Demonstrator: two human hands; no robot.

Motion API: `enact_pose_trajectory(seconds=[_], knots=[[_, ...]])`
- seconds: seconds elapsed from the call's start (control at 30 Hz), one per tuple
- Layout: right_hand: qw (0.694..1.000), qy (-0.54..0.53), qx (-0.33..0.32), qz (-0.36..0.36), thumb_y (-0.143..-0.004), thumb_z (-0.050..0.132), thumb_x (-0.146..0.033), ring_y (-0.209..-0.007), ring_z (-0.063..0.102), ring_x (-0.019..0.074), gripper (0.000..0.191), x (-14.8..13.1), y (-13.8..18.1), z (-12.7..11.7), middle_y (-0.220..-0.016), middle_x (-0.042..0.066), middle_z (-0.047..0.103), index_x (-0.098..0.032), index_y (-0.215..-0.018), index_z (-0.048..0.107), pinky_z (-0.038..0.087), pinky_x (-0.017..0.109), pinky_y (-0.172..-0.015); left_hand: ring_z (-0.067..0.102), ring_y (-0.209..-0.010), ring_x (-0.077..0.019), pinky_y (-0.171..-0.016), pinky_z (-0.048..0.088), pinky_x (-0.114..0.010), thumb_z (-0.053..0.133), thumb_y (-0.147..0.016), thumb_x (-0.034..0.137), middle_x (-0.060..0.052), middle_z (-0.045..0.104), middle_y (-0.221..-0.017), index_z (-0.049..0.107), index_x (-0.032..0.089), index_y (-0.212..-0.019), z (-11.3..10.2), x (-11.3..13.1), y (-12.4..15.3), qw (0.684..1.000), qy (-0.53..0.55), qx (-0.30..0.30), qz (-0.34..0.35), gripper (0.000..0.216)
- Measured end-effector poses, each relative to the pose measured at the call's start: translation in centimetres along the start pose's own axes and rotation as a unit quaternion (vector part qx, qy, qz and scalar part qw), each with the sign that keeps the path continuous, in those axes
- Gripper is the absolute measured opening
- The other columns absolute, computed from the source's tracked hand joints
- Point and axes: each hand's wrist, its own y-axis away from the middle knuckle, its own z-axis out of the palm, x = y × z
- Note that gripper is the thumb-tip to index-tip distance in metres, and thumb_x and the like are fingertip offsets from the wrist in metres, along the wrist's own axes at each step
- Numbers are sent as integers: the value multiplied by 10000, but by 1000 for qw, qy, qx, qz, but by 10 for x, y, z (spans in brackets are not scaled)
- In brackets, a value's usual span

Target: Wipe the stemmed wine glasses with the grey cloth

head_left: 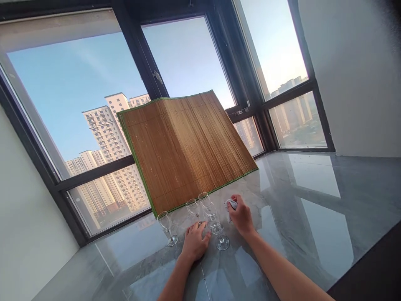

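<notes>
My right hand is closed around a crumpled white cloth, held near the glasses on their right side. My left hand rests low among the glasses with its fingers stretched out and thumb apart. Its fingertips are at the lower part of a clear stemmed glass, whose foot they hide. Just right of that hand, more stemmed glasses overlap, so their outlines are hard to separate; one round foot shows in front. Another stemmed glass stands upright to the left, apart from my hand.
Behind the glasses a brown bamboo mat with green edging stands against the window. The glossy grey stone ledge carries bright window reflections. Dark window frames enclose it, with white walls at both sides and tower blocks outside.
</notes>
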Motion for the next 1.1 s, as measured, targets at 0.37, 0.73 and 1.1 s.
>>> enact_pose_trajectory(seconds=[0.37, 0.73, 1.1], knots=[[1000, 0, -15, -4, -850, 477, -360, -733, 644, 210, 202, 0, 1, -2, -886, 47, 682, -235, -1004, 517, 407, 270, -646, 412, -1360, -255, -1151, 276, -430, 330, -937, 562, -65, 493, -1453, 532, 248, -1384, -32, -19, 65, 999, 9, -36, 36, 583], [1000, 3, -8, 5, -830, 475, -355, -727, 642, 210, 194, -2, 2, -2, -846, 43, 682, -234, -973, 523, 404, 273, -653, 300, -1433, -241, -1199, 171, -467, 313, -942, 565, -34, 366, -1533, 393, 274, -1470, -55, -83, 115, 996, -20, -76, -31, 609], [1000, 1, -7, 4, -823, 481, -336, -725, 637, 213, 210, -2, 2, -3, -860, 55, 688, -225, -991, 543, 407, 283, -661, 263, -1448, -245, -1197, 81, -495, 383, -917, 472, -19, 324, -1553, 417, 306, -1456, -54, -69, 131, 991, -37, -83, -95, 564]])
